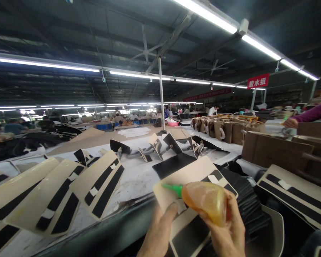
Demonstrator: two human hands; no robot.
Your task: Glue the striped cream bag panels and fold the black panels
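My right hand (227,228) is wrapped round a glue bottle (205,198), a clear squeeze bottle of amber liquid tilted nearly flat. Its green nozzle points left over the beige panel (188,171), near the panel's left edge; whether the tip touches cannot be told. My left hand (160,228) grips that panel at its lower left edge, thumb on the face. The panel has black strips and small white patches, partly hidden behind the bottle and my hands.
Similar beige panels (96,182) lie at left, with another (296,192) at right. Small flaps with metal clasps (171,144) lie across the table (133,175). Brown bag pieces (275,153) stand at right, near another person's purple sleeve (315,114). A pole (161,92) rises behind.
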